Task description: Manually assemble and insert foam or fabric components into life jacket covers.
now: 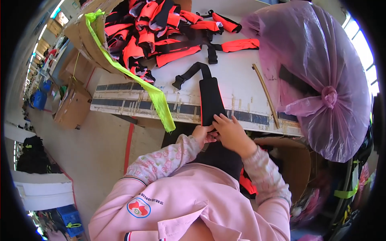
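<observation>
Fingers of right hand (231, 130) and left hand (203, 134) pinch the black padded strap (211, 100); beyond them, its buckle end (178, 83) could snag.

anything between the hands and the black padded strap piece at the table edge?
Nothing visible. Both the left hand and the right hand are already on the near end of the black padded strap piece, which hangs over the table edge. The wooden stick lies apart to the right.
</observation>
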A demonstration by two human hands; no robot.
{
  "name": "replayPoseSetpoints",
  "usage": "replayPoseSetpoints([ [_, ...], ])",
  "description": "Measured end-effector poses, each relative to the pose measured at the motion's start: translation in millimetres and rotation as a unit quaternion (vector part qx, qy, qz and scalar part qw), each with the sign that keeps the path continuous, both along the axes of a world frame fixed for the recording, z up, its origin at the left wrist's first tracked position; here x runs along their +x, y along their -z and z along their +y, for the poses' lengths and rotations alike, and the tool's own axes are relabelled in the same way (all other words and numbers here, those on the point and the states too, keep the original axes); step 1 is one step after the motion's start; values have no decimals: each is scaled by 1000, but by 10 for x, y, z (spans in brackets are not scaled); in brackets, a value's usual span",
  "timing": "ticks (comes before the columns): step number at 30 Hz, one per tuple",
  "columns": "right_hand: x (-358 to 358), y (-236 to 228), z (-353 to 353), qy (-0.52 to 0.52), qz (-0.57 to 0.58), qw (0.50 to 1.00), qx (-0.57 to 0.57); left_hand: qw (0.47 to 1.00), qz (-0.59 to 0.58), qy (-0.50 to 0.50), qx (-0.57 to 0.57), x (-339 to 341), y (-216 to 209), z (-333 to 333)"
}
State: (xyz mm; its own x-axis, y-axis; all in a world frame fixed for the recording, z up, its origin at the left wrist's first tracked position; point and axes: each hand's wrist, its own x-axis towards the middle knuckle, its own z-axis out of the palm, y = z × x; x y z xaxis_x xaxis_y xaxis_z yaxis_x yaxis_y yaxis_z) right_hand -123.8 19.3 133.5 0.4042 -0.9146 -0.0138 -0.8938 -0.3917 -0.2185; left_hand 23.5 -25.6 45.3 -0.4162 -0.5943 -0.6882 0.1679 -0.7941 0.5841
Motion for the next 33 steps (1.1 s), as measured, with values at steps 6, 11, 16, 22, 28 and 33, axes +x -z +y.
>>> replayPoseSetpoints([
  [6, -81, 236, 155, 108, -72, 978, -166, 994, 28, 106, -14, -116, -85, 108],
  [11, -323, 377, 216, 277, -482, 812, -179, 960, 217, 171, -44, 187, -364, -321],
  [16, -242, 266, 461, 242, -826, 509, 10, 904, 411, -32, -109, -7, -697, -581],
  [22, -106, 550, 617, 271, -876, 389, 87, 914, 370, -59, -155, -115, -873, -631],
  [28, -153, 659, 566, 262, -858, 436, 70, 935, 324, -53, -132, -130, -1140, -512],
  [33, -101, 733, 589, 262, -902, 318, 125, 903, 365, 5, -226, -144, -1138, -458],
])
